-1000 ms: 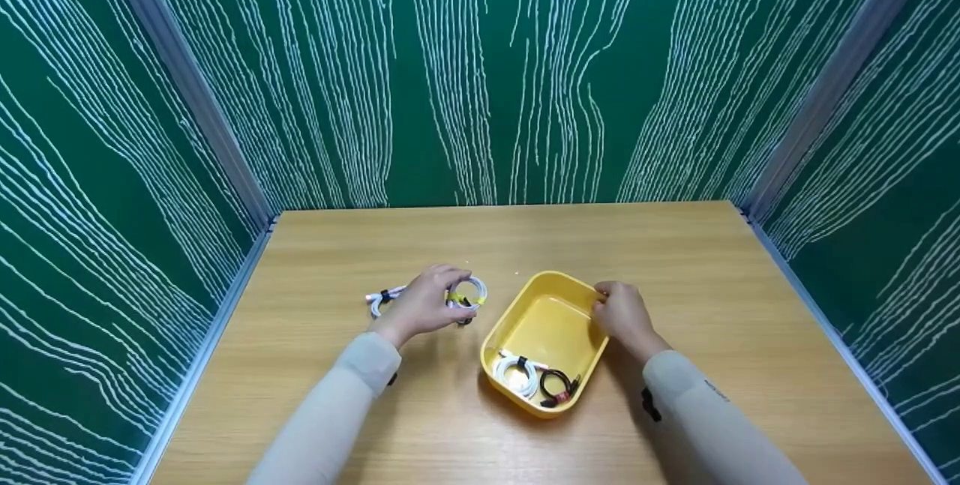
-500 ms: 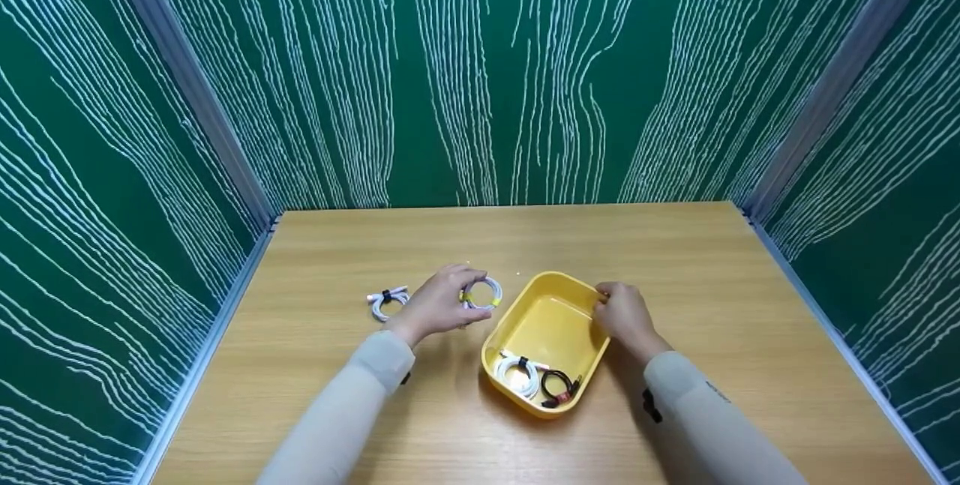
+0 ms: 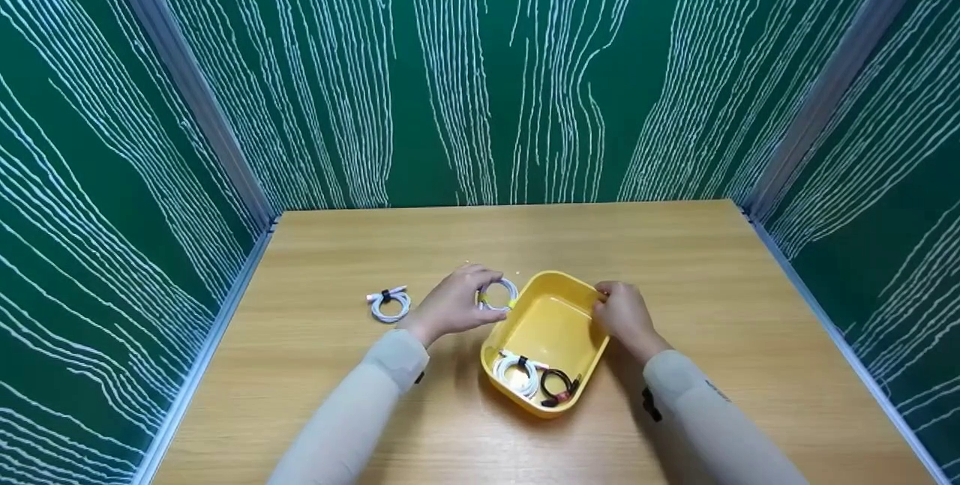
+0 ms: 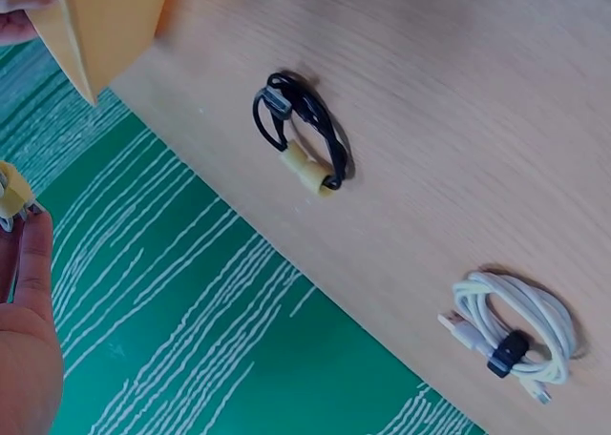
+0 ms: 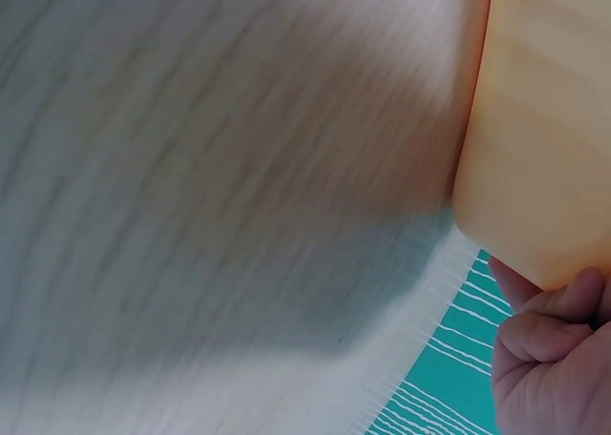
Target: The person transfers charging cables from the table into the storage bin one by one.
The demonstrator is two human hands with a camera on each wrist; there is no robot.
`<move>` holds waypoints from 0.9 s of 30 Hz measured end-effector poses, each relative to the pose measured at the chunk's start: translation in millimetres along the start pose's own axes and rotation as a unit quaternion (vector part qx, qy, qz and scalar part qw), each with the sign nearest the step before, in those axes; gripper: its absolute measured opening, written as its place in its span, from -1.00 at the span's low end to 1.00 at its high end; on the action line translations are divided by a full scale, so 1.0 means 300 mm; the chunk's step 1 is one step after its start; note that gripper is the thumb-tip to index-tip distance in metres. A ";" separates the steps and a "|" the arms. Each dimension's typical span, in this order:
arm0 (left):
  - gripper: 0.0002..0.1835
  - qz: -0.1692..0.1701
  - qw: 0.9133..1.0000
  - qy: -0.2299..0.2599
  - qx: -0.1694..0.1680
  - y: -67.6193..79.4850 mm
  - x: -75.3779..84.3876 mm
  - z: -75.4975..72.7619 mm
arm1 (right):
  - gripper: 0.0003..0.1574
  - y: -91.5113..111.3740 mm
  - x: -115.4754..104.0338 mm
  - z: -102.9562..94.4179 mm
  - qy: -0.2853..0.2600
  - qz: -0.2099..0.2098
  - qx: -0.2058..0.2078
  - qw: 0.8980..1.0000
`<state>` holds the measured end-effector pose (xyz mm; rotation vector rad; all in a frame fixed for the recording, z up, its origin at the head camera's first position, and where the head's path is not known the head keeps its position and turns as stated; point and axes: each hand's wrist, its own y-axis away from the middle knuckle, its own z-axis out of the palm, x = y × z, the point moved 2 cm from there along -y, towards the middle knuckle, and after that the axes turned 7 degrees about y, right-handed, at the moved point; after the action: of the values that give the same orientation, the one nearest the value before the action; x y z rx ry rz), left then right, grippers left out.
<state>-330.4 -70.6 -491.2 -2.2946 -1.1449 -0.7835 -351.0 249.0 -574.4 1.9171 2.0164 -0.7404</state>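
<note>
My left hand (image 3: 454, 301) pinches a coiled white cable (image 3: 513, 288) with yellow ties between thumb and fingers. The coil is at the upper left rim of a yellow plastic bin (image 3: 544, 324), overlapping that rim in the head view. My right hand (image 3: 624, 314) grips the bin's right rim near its far corner; in the right wrist view its curled fingers (image 5: 539, 344) are at the bin's edge. Inside the bin's near end lie a white coiled cable (image 3: 533, 380) with a black strap and a black coiled cable (image 3: 551, 400) with a red tie.
On the wooden table (image 3: 300, 387), left of the bin, lies another white coiled cable (image 4: 563, 330) with a black strap. A black coiled cable (image 4: 329, 144) with a yellow tie shows in the left wrist view. Green panels (image 3: 435, 95) with white lines enclose the table's back and sides.
My left hand has moved right with its coiled cable, from beside the strapped white cable to the bin's left rim. The right hand and the bin have stayed in place.
</note>
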 end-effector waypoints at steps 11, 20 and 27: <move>-0.30 -0.007 1.000 0.007 -0.010 -0.017 0.026 0.026 | -0.78 -0.008 0.001 0.000 -0.002 0.003 -0.012 1.000; -0.29 0.008 1.000 -0.007 -0.020 -0.038 0.047 0.044 | -0.75 -0.010 0.000 -0.003 -0.003 0.002 -0.013 1.000; -0.27 0.011 1.000 -0.007 -0.026 -0.049 0.064 0.061 | -0.66 -0.006 0.005 -0.001 0.000 0.004 -0.008 1.000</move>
<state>-327.8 -40.3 -489.8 -2.3548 -1.1158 -0.7978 -353.0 250.5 -574.6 1.9139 2.0083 -0.7197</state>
